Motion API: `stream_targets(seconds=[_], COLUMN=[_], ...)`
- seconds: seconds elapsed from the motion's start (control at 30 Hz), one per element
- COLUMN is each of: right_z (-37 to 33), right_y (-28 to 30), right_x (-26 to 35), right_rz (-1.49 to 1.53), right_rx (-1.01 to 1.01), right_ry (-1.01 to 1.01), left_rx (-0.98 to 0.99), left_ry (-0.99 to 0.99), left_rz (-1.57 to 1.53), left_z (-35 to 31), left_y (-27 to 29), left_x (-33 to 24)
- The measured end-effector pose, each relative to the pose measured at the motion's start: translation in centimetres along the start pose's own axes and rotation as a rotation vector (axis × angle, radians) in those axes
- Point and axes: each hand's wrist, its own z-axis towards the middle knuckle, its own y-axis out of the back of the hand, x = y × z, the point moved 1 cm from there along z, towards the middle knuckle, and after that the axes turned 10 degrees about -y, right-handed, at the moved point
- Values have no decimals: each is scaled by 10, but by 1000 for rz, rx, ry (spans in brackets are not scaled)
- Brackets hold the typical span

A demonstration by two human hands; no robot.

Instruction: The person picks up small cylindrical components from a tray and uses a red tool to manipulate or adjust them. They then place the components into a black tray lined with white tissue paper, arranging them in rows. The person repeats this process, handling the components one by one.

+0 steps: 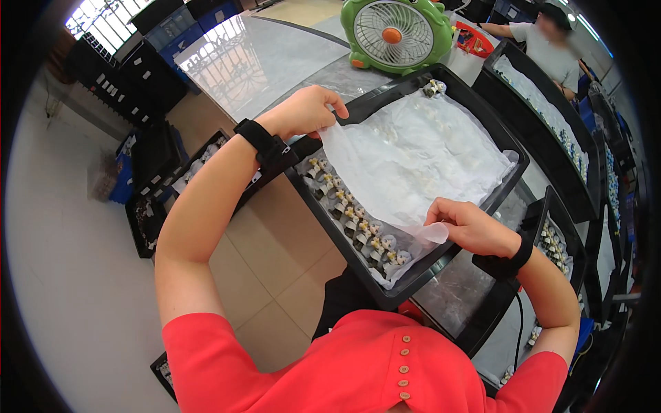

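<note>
A thin white paper sheet [413,148] covers most of a black tray [406,294]. My left hand [308,112] pinches the sheet's far left corner, and my right hand [463,224] pinches its near right corner. Along the tray's left side, beside the sheet's edge, a row of small painted figurines [358,221] lies uncovered on a pale liner. Another figurine [434,87] shows at the tray's far corner. Faint bumps show through the sheet; what lies under it is hidden.
A green fan [396,36] stands beyond the tray on the grey table [268,62]. More black trays with small parts line the right, including a long one [544,117]. A person [551,51] is at the far right. Dark crates [155,155] stand on the left.
</note>
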Motion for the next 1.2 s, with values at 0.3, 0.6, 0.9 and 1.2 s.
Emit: stream_targets(seconds=[0.3, 0.6, 0.9, 1.2], right_z=[-1, 14, 11, 16], right_y=[-12, -33, -43, -51], right_x=[14, 19, 22, 21], right_rz=[-224, -372, -254, -364], right_rx=[45, 143, 304, 360], right_ry=[128, 197, 194, 210], left_rx=[125, 168, 287, 226], left_ry=[54, -131, -132, -365], left_rz=[242, 641, 1042, 1164], left_z=[-7, -11, -19, -24], left_y=[-3, -20, -39, -66], left_x=[3, 20, 23, -12])
